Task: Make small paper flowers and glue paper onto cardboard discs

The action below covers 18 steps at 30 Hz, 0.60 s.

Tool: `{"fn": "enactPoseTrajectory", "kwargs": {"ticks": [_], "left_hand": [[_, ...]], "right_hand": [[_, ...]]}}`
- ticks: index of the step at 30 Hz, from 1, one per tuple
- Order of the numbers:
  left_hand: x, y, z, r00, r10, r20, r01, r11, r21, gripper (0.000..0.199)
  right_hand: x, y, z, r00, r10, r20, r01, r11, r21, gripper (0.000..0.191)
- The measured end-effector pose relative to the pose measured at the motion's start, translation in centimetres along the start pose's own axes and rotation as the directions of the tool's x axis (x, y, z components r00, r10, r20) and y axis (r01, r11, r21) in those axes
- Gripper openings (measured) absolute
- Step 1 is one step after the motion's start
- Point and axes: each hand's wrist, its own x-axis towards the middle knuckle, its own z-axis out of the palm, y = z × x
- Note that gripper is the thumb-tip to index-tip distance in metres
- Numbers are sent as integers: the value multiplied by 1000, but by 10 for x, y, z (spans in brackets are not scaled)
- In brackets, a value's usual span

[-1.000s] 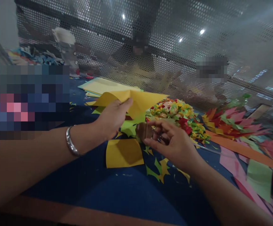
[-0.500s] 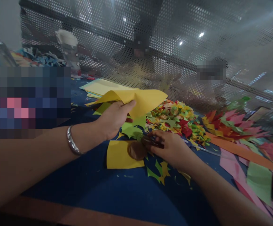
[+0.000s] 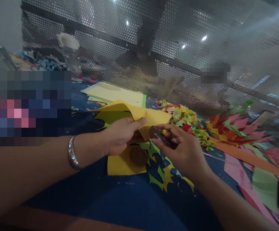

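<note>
My left hand (image 3: 121,133), with a silver bangle on its wrist, pinches a large yellow paper sheet (image 3: 120,107) between thumb and fingers. The sheet is held up and bent. In my right hand (image 3: 177,141) is a dark, shiny round disc (image 3: 162,136), tilted, its upper left edge at the yellow sheet. Below, a smaller yellow paper piece (image 3: 120,165) lies flat on the blue tabletop, with a brown round disc (image 3: 139,155) on it. Green and yellow pointed paper offcuts (image 3: 167,175) lie around and under my hands.
A heap of colourful paper scraps (image 3: 187,118) stands beyond my right hand. Pale paper sheets (image 3: 120,93) are stacked behind the left. Pink strips (image 3: 237,170) and an orange strip (image 3: 245,154) lie at right. A cup (image 3: 70,54) stands far left, before a perforated screen (image 3: 101,48).
My left hand has lowered the yellow sheet and moved slightly right. My right hand has risen and turned, bringing the dark disc up to the sheet's edge, away from the brown disc.
</note>
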Motion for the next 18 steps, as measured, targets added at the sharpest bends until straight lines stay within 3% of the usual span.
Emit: {"fn": "enactPoseTrajectory", "kwargs": {"ticks": [18], "left_hand": [[-7,-1,9,996,-54,68,60,994,-96,36]], "right_hand": [[0,1,8,997,-69,31,69,998,5,32]]}}
